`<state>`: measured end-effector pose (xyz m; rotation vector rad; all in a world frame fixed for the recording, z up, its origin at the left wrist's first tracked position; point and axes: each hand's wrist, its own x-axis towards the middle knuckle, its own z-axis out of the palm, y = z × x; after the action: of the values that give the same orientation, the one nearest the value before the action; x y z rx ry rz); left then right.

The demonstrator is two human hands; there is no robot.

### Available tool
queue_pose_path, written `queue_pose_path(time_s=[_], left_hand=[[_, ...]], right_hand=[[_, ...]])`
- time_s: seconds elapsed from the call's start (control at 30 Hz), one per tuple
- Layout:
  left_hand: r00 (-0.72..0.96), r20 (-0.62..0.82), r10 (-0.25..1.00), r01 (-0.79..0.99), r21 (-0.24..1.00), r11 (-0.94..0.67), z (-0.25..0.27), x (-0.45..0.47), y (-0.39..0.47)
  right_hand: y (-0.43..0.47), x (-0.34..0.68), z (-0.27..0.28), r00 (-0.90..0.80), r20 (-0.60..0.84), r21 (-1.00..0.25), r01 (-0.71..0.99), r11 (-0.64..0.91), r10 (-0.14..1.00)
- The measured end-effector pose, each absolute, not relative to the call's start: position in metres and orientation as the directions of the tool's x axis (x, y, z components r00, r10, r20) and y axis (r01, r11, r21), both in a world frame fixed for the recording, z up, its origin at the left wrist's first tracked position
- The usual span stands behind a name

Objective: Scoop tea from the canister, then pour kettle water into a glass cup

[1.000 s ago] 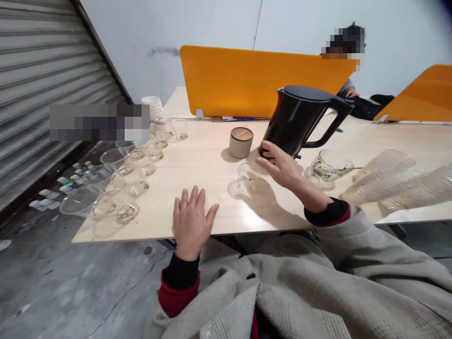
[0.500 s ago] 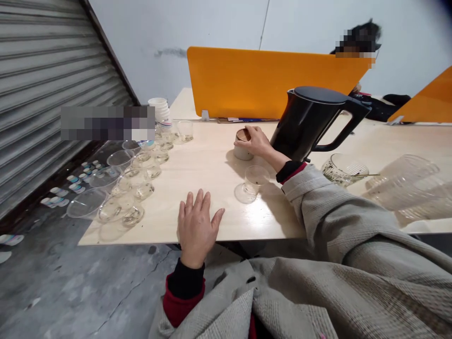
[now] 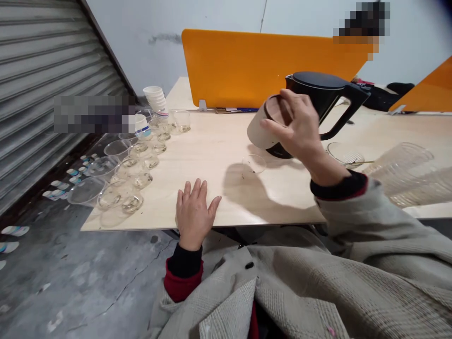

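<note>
while the pale table (image 3: 208,160) and the black kettle (image 3: 314,92) stand as they did earlier, our right hand (image 3: 300,122) has moved: it then gripped the canister (image 3: 259,129) on the table, and now grasps it by the top, raised and tipped, in front of the kettle's left side. our left hand (image 3: 196,212) stays flat and loose near the table's front edge, holding nothing. the canister looks squat and grey-beige, its base swung toward our left, its brown top (image 3: 276,111) ringed by a dark rim and partly under our hand.
</note>
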<state>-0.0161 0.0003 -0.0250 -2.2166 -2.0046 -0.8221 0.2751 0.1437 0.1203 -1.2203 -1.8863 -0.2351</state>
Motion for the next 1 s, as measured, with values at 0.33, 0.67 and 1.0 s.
queue_pose_path(time_s=[0.33,0.67,1.0], left_hand=[[0.067,0.57,0.819,0.828,0.426,-0.364,-0.024,-0.01,-0.009],[0.246,0.467,0.849,0.593,0.621,-0.513,-0.011,0.049,-0.012],[0.23,0.348,0.909,0.53,0.738,-0.417,0.0,0.062,-0.007]], right_hand=[[-0.003,0.281,0.078,-0.252,0.542,-0.455,0.714,0.532,0.802],[0.002,0.249,0.04,-0.315,0.493,-0.451,0.705,0.548,0.811],[0.004,0.248,0.037,-0.283,0.499,-0.532,0.646,0.547,0.819]])
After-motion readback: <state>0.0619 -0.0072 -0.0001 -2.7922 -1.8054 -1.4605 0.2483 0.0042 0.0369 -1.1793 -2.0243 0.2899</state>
